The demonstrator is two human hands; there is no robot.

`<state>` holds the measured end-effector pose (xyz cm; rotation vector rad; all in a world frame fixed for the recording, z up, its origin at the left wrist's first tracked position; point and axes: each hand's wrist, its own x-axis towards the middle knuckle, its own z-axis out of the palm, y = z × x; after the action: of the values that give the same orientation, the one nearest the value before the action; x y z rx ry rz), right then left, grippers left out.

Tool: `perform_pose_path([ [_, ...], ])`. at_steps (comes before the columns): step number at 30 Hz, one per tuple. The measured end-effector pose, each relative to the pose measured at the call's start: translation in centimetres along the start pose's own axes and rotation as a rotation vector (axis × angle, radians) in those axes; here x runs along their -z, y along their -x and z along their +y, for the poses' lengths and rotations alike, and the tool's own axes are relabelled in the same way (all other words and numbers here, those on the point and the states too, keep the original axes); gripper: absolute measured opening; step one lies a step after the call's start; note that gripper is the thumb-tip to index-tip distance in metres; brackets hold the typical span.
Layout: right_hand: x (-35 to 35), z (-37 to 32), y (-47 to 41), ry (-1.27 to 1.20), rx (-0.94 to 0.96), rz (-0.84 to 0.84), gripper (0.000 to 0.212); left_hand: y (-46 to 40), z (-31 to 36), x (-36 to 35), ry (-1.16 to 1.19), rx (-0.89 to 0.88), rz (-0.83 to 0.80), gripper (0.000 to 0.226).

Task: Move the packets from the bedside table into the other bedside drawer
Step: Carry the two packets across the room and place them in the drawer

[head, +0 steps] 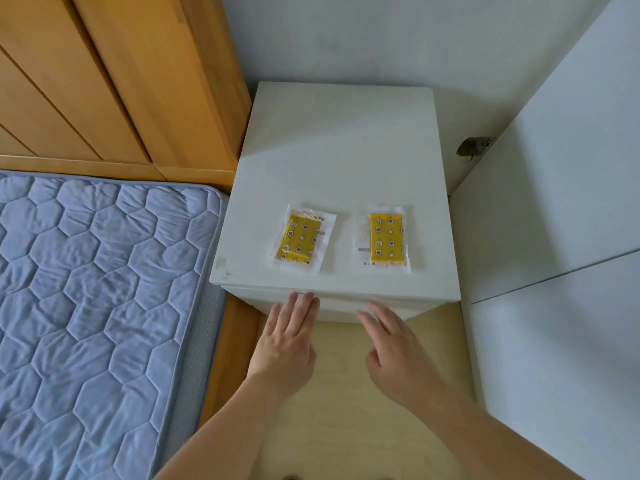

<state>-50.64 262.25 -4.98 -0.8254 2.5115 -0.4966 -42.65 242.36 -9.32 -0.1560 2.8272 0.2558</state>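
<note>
Two clear packets with yellow patterned inserts lie flat near the front of a white bedside table point(339, 143). The left packet point(300, 241) is slightly tilted and the right packet point(383, 240) lies straight. My left hand point(287, 341) is flat with its fingers stretched out, and its fingertips touch the table's front edge just below the left packet. My right hand point(394, 351) hovers in front of the drawer face point(346, 306), fingers apart, below the right packet. Neither hand holds anything.
A bed with a blue quilted mattress point(97, 306) stands to the left, with a wooden headboard point(104, 81) behind it. A white cabinet point(561, 237) closes in the right side. Pale wooden floor point(346, 410) lies under my arms.
</note>
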Motion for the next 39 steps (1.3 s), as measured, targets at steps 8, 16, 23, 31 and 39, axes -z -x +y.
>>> perform_pose_path([
  [8, -2.3, -0.5, -2.6, 0.238, -0.176, -0.015, 0.084, -0.2, -1.2, 0.6, -0.027, 0.274, 0.03, 0.083],
  [16, -1.4, -1.5, -2.2, 0.287, -0.18, -0.073, 0.089, -0.2, -0.7, 4.2, -0.116, 0.218, -0.044, 0.068],
  [23, 0.6, -2.5, -1.9, 0.304, -0.139, -0.094, 0.04, -0.5, -0.7, 5.5, -0.217, 0.155, -0.078, 0.042],
  [31, 0.5, -3.0, -0.2, 0.343, -0.131, -0.221, 0.034, 2.0, -1.4, 6.7, -0.002, 0.082, -0.28, 0.026],
  [39, -0.1, -4.2, 0.9, 0.421, -0.095, -0.658, 0.021, 4.7, -1.0, 6.0, -0.084, -0.011, -0.589, 0.042],
])
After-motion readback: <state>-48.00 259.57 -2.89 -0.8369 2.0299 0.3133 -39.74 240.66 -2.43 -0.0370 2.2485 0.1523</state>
